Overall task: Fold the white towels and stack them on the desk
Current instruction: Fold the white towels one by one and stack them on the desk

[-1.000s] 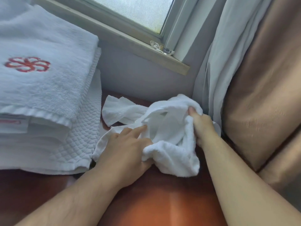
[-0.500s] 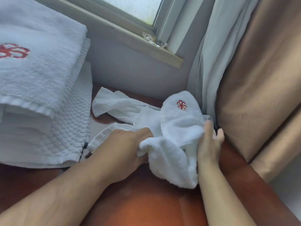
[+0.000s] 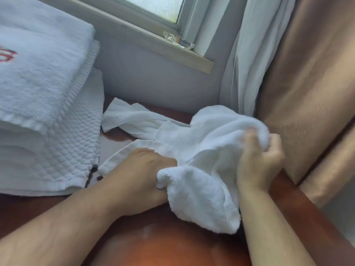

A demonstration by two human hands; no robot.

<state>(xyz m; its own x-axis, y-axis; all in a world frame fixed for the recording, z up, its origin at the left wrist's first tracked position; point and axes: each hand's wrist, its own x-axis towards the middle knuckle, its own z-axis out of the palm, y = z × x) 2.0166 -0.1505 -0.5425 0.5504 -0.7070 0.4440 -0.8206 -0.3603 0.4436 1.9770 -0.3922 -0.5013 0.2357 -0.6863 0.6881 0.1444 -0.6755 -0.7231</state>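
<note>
One crumpled white terry towel point(image 3: 201, 150) lies on the glossy reddish-brown wooden desk point(image 3: 163, 244), just right of centre, with one loose end trailing toward 10 o'clock. Two bare hands are on it. The left hand point(image 3: 138, 175) has its fingers buried in the folds, gripping a bunched lump. The right hand point(image 3: 257, 162), at 3 o'clock, has its fingers curled tight around the towel's upper fold. At 9 o'clock sits one stack of folded white towels point(image 3: 44, 93), a plush one with red embroidery above a quilted one; the layers cannot be counted exactly. Two curtains hang at 2 o'clock: one white curtain point(image 3: 242, 54) and one tan curtain point(image 3: 307, 83).
</note>
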